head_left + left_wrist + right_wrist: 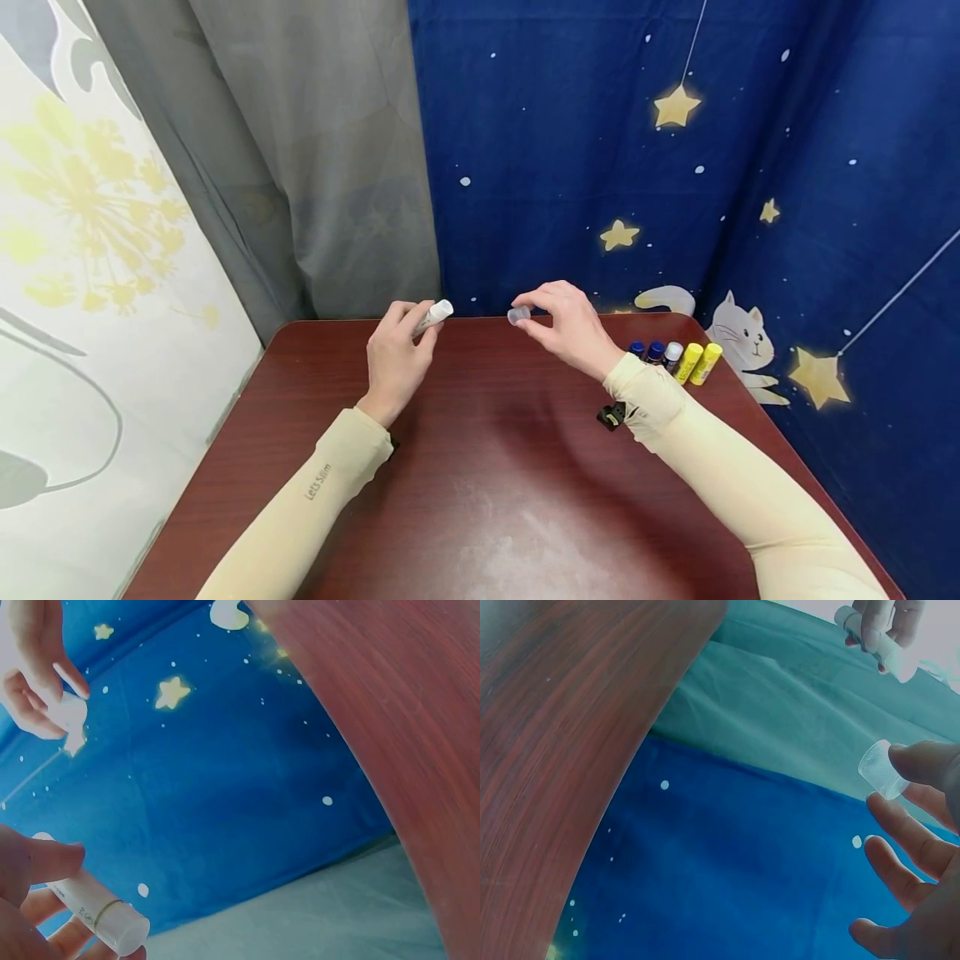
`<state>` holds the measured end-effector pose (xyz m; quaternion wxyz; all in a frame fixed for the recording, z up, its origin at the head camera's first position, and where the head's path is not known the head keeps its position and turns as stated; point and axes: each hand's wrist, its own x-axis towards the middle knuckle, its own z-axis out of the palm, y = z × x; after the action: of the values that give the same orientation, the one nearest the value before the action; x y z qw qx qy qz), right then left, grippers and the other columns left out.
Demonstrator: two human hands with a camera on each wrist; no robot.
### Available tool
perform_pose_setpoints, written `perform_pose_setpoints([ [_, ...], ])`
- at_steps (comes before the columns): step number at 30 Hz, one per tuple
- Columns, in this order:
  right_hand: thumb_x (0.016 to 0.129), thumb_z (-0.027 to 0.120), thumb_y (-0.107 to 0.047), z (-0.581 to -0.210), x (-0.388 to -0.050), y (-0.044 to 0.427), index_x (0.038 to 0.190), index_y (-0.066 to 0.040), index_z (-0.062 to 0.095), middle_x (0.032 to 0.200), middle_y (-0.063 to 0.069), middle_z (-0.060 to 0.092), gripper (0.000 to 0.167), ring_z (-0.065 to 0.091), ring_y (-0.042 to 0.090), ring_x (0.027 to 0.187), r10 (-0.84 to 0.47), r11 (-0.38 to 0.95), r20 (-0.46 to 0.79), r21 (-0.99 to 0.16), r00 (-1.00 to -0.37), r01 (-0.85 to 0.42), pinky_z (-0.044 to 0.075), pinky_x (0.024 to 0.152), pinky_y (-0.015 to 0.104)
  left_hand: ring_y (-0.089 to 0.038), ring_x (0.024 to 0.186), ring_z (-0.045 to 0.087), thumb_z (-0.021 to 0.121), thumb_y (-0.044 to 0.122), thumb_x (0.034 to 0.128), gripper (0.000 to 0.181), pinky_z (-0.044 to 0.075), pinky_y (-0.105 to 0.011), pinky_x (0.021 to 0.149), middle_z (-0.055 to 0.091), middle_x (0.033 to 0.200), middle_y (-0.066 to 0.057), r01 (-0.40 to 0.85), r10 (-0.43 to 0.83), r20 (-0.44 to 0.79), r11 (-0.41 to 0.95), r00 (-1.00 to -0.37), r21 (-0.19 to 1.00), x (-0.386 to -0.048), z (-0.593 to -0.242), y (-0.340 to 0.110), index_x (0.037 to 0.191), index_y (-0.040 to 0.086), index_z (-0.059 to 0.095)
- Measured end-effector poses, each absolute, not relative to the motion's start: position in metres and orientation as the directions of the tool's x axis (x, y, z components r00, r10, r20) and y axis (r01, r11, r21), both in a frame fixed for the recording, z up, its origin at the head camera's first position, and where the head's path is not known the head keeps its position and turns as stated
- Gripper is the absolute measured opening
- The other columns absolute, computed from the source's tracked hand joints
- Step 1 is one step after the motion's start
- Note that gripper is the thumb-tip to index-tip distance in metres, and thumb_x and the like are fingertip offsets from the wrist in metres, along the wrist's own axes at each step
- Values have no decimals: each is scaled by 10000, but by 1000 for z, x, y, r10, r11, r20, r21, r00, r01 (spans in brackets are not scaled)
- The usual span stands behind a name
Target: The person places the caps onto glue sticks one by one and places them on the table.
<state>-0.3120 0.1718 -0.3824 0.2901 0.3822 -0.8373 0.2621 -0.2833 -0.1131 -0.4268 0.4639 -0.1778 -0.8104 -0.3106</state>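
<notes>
My left hand (397,354) grips a white glue stick (433,316) above the far part of the table, its uncapped-looking white end tilted up to the right. In the left wrist view the tube (96,907) lies across the fingers, with a thin line around it near one end. Between thumb and fingertips, my right hand (564,325) pinches a translucent ribbed cap (517,315). The right wrist view shows the cap (883,769) with its open side facing away from the palm. Cap and tube are apart, with a gap between the two hands.
Beyond my right wrist, several sticks stand grouped at the table's right rear: blue-capped ones (656,351), a white-capped one (672,353) and yellow ones (706,364). The dark red wooden table (465,467) ends at grey (352,167) and blue curtains (540,167).
</notes>
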Motion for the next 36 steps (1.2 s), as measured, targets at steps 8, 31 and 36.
perform_pose_setpoints([
  [8,877,809,-227,-381,-310,158,1107,-178,759,975,-67,692,241,551,137,991,-489,547,686,-241,-539,-802,454,891,360,-227,802,626,792,112,864,323,533,-424,661,639,1006,-66,598,41,856,732,-515,325,-277,-425,-100,1184,120,743],
  [31,867,820,-237,-384,-305,136,1101,-194,758,964,-75,690,246,551,138,962,-477,508,706,-265,-524,-820,453,840,317,-200,782,598,799,136,872,292,527,-381,597,628,989,-64,606,127,825,741,-551,291,-271,-431,-85,1159,118,745],
  [36,874,813,-243,-386,-304,134,1111,-185,757,970,-78,694,250,550,126,988,-492,490,697,-275,-522,-827,457,866,316,-197,778,587,786,136,881,270,509,-377,575,626,990,-53,602,139,819,746,-557,283,-271,-434,-84,1149,131,747],
])
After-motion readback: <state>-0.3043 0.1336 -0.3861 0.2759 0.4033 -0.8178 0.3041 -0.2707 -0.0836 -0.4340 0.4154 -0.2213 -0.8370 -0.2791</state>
